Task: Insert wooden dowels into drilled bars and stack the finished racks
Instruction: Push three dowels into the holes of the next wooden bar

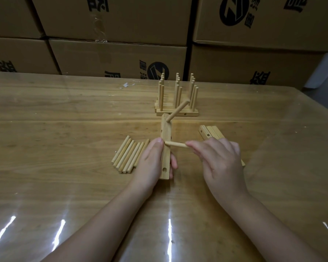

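Observation:
My left hand [152,163] grips a drilled wooden bar [166,135] that stands on edge, pointing away from me. One dowel [178,110] sticks out of the bar's far end, slanting up to the right. My right hand [218,157] pinches a second dowel [175,144] and holds its tip against the bar's middle, at a hole. Several loose dowels [130,154] lie in a row left of the bar. Finished racks [177,97] with upright dowels are stacked beyond it.
Spare drilled bars [210,132] lie to the right, partly under my right hand. Cardboard boxes [121,57] form a wall along the far edge of the wooden table [64,120], which has a glossy clear cover.

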`<move>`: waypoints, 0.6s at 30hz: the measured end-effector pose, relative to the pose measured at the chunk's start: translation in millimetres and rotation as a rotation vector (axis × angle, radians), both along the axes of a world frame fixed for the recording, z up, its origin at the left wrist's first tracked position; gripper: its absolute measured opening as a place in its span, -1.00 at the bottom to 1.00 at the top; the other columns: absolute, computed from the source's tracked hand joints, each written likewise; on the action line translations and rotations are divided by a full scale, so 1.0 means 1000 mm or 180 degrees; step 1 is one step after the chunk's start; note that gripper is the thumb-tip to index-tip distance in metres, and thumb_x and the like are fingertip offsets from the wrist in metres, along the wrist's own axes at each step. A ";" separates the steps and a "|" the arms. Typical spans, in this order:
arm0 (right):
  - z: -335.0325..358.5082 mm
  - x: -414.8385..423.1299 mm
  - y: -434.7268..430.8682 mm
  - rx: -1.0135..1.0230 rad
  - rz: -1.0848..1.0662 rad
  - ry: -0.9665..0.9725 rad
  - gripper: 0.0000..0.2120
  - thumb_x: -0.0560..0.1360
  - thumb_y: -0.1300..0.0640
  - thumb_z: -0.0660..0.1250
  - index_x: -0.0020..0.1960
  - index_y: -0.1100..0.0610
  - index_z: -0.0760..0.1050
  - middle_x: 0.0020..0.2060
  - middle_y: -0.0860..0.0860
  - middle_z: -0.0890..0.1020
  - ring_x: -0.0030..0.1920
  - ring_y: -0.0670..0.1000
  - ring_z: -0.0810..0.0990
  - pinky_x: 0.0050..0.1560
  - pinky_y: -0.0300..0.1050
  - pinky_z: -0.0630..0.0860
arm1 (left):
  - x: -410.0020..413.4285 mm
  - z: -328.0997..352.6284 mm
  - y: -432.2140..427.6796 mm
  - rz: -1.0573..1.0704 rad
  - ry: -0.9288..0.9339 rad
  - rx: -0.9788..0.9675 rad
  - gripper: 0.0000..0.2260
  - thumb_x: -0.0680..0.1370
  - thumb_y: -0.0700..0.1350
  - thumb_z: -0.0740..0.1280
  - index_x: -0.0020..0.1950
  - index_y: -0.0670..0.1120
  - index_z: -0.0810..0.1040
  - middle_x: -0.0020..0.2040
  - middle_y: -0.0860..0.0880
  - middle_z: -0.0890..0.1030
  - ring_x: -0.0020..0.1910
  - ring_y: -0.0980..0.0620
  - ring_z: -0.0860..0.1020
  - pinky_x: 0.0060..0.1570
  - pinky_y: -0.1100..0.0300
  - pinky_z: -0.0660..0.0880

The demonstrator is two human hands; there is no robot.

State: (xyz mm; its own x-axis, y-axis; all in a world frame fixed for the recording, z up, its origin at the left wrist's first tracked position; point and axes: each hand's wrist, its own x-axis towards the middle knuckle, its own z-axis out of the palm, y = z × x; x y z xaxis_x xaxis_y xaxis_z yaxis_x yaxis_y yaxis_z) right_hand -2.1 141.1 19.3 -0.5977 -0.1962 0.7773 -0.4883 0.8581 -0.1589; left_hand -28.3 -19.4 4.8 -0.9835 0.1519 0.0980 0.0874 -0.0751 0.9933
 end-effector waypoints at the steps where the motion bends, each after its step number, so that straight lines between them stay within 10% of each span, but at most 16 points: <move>1: 0.001 0.000 -0.001 0.0099 -0.0093 0.0080 -0.76 0.52 0.25 0.23 0.06 0.07 0.62 -0.27 -0.03 0.57 -0.23 0.05 0.51 -0.13 -0.04 0.31 | 0.000 0.000 0.000 0.0012 -0.0004 -0.0044 -0.69 0.69 -0.03 -0.03 -0.02 -0.16 0.42 -0.43 -0.04 0.58 -0.55 0.06 0.45 -0.52 0.32 0.39; 18: 0.034 -0.001 -0.019 0.0595 -0.0086 -0.0349 -0.63 0.43 0.29 0.06 0.00 0.18 0.62 -0.27 0.07 0.54 -0.24 0.10 0.48 -0.26 -0.12 0.37 | 0.002 0.001 0.005 0.0292 -0.0046 -0.0434 -0.68 0.68 -0.08 -0.04 -0.09 -0.15 0.43 -0.49 -0.04 0.54 -0.61 0.07 0.44 -0.56 0.32 0.37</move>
State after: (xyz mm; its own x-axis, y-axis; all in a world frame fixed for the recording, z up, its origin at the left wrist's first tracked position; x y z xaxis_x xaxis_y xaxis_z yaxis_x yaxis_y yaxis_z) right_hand -3.0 122.4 53.2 -0.6836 -0.3135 0.6591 -0.4533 0.8901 -0.0467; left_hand -26.7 -14.6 5.7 -0.9950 0.0723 0.0686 0.0735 0.0681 0.9950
